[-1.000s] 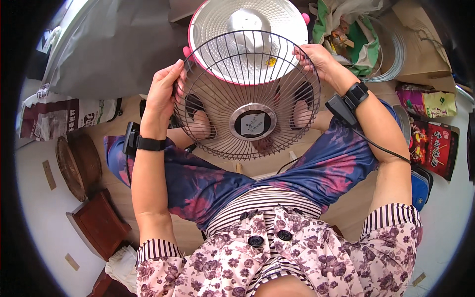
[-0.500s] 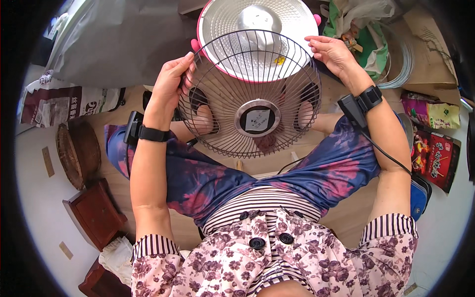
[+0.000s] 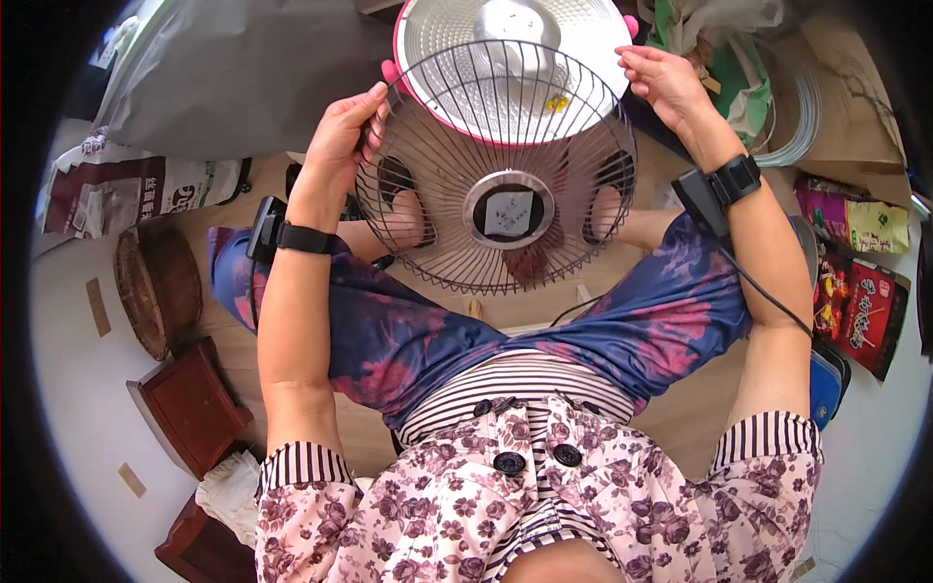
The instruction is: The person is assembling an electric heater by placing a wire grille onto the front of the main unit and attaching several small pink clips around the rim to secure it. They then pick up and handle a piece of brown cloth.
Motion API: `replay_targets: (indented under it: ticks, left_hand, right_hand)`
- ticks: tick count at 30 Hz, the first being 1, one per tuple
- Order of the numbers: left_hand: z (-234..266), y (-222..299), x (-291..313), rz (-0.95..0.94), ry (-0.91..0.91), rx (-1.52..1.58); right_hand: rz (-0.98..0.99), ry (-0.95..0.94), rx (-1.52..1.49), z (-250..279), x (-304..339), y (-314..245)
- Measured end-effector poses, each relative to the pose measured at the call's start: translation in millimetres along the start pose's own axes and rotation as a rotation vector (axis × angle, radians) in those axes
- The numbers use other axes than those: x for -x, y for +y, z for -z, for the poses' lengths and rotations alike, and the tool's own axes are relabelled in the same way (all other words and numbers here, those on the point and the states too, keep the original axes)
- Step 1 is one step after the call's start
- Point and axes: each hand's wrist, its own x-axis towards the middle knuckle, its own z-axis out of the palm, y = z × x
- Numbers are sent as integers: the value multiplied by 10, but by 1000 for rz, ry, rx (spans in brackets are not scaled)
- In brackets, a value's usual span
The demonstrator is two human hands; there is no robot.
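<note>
Ideally, the left hand (image 3: 345, 133) grips the wire guard's (image 3: 508, 212) left edge firmly, since the right hand (image 3: 669, 85), loosely curled, seemingly empty, hovers near the dish (image 3: 452, 37).

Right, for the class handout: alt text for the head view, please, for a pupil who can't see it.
A person's left hand holds the edge of a round, dark wire grille. The right hand, apart from it, is beside a pink-rimmed silvery dish partly seen through the wires.

printed characters (image 3: 861, 309) on red packet (image 3: 864, 315), maroon-white bag (image 3: 146, 195)
</note>
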Motion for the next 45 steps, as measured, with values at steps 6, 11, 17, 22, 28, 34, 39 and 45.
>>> replay_targets:
  ticks: [6,11,17,22,28,34,39,45]
  left_hand:
    - [-45,-31,28,-39,-62,-58]
    - [-190,9,94,-55,-126,-101]
    - [-282,-10,79,-33,-147,-157]
    - [-393,52,86,-9,-171,-171]
    - [-488,38,22,-11,-246,-142]
    - [-655,33,69,-23,-273,-299]
    - [-794,86,64,-40,-299,-364]
    - [-855,60,79,-54,-331,-330]
  right_hand:
    - [-21,27,-4,-56,62,-9]
    - [20,-15,-63,-176,121,-76]
    - [87,-80,-5,-406,190,-129]
    - [73,-126,77,-618,253,-168]
    - [137,-161,186,-887,387,-194]
    - [267,-212,196,-968,384,-85]
    - [373,-183,330,-1055,407,-62]
    - [551,-190,556,-1153,517,-87]
